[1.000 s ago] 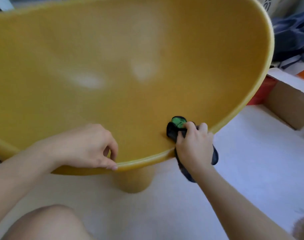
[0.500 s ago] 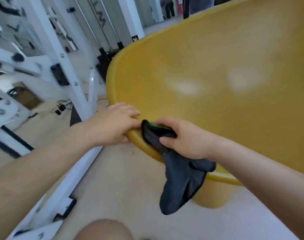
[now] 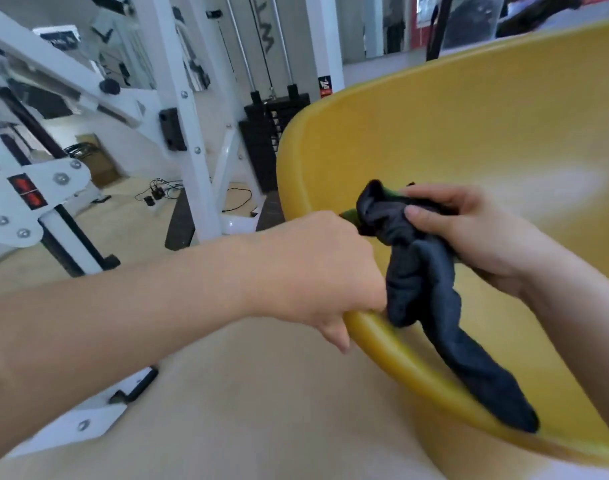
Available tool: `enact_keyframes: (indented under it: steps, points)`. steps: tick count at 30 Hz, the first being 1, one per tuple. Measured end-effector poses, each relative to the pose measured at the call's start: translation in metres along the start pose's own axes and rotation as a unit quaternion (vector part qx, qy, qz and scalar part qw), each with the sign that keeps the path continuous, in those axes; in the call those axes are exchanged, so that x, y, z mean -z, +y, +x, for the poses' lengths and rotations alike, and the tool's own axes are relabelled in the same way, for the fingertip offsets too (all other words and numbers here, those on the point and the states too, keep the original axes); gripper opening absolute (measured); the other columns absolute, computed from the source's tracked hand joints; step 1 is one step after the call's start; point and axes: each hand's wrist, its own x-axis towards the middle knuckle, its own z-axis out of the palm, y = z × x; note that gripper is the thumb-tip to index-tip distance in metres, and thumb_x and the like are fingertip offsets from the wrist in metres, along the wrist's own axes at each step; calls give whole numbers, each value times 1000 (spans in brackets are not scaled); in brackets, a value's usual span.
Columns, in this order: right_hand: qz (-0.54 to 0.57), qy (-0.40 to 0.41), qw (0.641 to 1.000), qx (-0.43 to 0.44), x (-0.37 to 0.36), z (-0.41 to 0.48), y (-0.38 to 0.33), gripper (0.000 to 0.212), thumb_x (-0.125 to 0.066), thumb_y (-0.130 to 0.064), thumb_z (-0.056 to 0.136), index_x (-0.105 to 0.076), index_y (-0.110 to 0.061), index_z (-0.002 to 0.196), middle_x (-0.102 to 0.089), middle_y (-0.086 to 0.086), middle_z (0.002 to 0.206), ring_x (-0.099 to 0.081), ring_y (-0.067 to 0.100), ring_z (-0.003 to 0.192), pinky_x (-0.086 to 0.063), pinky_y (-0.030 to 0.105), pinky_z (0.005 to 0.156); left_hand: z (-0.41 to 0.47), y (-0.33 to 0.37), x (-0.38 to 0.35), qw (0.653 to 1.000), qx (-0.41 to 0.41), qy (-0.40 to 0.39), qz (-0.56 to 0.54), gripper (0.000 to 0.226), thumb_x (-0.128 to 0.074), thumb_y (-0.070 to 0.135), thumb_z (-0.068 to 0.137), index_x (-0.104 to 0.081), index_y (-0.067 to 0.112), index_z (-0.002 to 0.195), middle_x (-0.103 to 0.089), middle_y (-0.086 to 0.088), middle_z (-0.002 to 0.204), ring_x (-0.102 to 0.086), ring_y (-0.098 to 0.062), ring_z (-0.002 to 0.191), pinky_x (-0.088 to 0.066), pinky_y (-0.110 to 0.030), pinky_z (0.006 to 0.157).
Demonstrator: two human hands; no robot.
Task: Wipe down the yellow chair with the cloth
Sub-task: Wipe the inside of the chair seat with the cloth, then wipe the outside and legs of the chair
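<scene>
Gripping the bunched upper end of the dark blue cloth (image 3: 420, 271) in the right hand (image 3: 476, 233), thumb pressing into the folds from the near side and fingers curling over the top. Showing a sliver of green at that bunched end, just left of the grip.

Hanging from the grip with its long axis slanting down and toward the lower right, the loose tail pointing to the near side. Lying against the inner wall of the yellow chair (image 3: 469, 133), just inside the rim, well below the grip.

Clamping that rim just left of the grip with the left hand (image 3: 316, 271): fingers curling over the edge into the shell and hidden there, thumb hooking under the outside, knuckles touching the cloth.

Standing farther left of the grip on the pale floor (image 3: 261, 410): a white gym frame (image 3: 178, 98) and a black weight stack (image 3: 265, 133), with black cables (image 3: 157, 194) lying between the uprights.
</scene>
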Motion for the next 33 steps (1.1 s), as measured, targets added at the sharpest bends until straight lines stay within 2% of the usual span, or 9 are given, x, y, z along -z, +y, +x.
enact_keyframes:
  steps: [4, 7, 9, 13, 16, 19, 22, 28, 33]
  points:
    - [-33, -72, 997, 11, -11, -23, -20, 26, -55, -15, 95, -66, -25, 117, -72, 2, 110, -69, 20, 101, -54, 39, 90, -35, -37, -18, 956, 24, 199, -213, 51, -44, 75, 71, -68, 40, 100, -66, 15, 96, -54, -8, 104, -42, -38, 90]
    - [-72, -68, 995, 8, -34, -43, -32, 26, -57, -32, 93, -64, -29, 118, -71, -2, 110, -68, 17, 102, -50, 34, 85, -43, -62, -33, 906, 56, 268, -323, 51, -56, 76, 63, -68, 45, 101, -57, 16, 109, -48, 1, 108, -40, -28, 94]
    - [-134, -49, 990, 19, -47, -59, -43, 48, -65, -59, 79, -61, -33, 119, -69, -4, 107, -66, 12, 99, -50, 29, 82, -40, -79, -40, 887, 31, 295, -355, 50, -63, 75, 60, -70, 43, 98, -57, 19, 112, -47, 4, 107, -39, -17, 90]
    - [-465, 73, 882, 12, -86, -82, -45, 72, -69, -68, 67, -38, -50, 130, -53, -23, 106, -52, 1, 95, -44, 21, 81, -29, -142, -54, 888, 6, 252, -385, 57, -58, 77, 61, -63, 42, 106, -55, 23, 116, -45, -1, 111, -31, -12, 81]
    - [-524, 221, 822, 38, -122, -87, -31, 59, -55, -61, 85, -32, -45, 138, -39, -28, 106, -43, 2, 94, -39, 22, 78, -13, -163, -55, 909, -43, 205, -360, 67, -51, 88, 52, -65, 37, 94, -61, 14, 94, -54, -8, 89, -42, -27, 72]
    - [-596, 284, 749, 61, -137, -89, -16, 53, -41, -52, 88, -35, -30, 136, -44, -11, 119, -44, 16, 99, -43, 31, 83, -7, -160, -63, 895, -81, 284, -335, 76, -44, 92, 50, -67, 27, 83, -60, 6, 81, -50, -10, 80, -44, -37, 72]
    - [-626, 306, 713, 80, -137, -103, -7, 51, -40, -41, 93, -39, -14, 136, -48, 13, 126, -47, 31, 102, -43, 38, 90, -14, -147, -69, 880, -81, 351, -311, 79, -33, 94, 54, -64, 25, 76, -58, 8, 75, -48, -10, 77, -38, -35, 76]
    - [-660, 317, 670, 123, -83, -173, -6, 47, -47, -32, 90, -45, -8, 131, -48, 17, 126, -48, 37, 108, -39, 39, 95, -22, -70, -34, 875, -62, 420, -232, 69, -17, 86, 70, -47, 24, 66, -50, 7, 67, -48, -14, 72, -37, -43, 84]
    - [-668, 393, 625, 92, 7, -227, 11, 46, -53, -29, 88, -59, -1, 124, -54, 24, 122, -51, 45, 106, -42, 49, 95, 4, 2, 40, 900, -67, 369, -221, 53, -22, 65, 89, -56, 25, 96, -55, 6, 85, -50, -18, 88, -39, -43, 84]
